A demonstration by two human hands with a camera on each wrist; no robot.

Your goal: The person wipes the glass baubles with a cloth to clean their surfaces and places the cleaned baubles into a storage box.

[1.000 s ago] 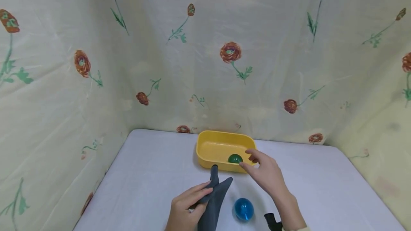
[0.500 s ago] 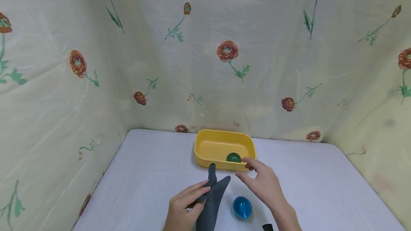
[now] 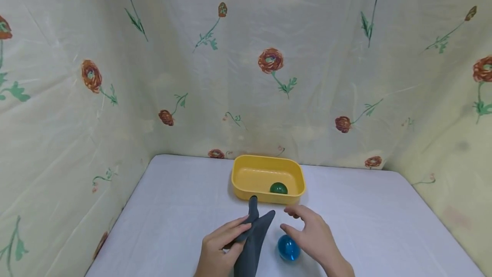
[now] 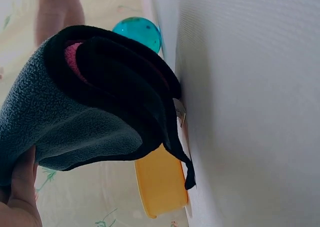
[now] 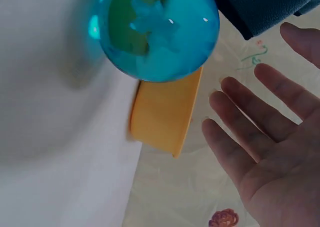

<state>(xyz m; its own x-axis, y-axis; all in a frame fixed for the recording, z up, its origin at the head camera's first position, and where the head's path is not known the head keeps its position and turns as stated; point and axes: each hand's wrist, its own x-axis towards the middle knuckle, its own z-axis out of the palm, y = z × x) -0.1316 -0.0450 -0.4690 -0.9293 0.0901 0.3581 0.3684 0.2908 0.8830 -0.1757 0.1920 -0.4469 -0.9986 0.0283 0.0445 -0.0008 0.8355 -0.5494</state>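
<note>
At the far left of my head view, a pale cream curtain printed with red-brown flowers and green stems (image 3: 46,127) rises beside the white-covered tabletop (image 3: 173,213) and runs on behind it and round to the right side.

Next comes the left hand (image 3: 214,247), narrow, its fingers and thumb pinching a folded dark grey fleecy cloth with black edging (image 3: 250,249). My left wrist view shows a bit of pink between the folds. The cloth points away from the person in 2 tips. It stands in my way there, covering part of the tray and part of the blue ball.

Beyond the cloth, near the back edge, sits a yellow rounded rectangular tray (image 3: 246,195). Inside, by its front wall towards the right, lies a shiny green ball (image 3: 278,188); that wall hides its underside from me.

Right of the cloth, on the tabletop, rests a translucent blue ball (image 3: 287,249). Just beside it is the right hand (image 3: 316,235), wide, with the thumb apart from the fingers; my right wrist view shows the fingers clear of the ball.

My count: 1 cloth, 1 tray, 2 balls (1 green, 1 blue) and 2 hands.
</note>
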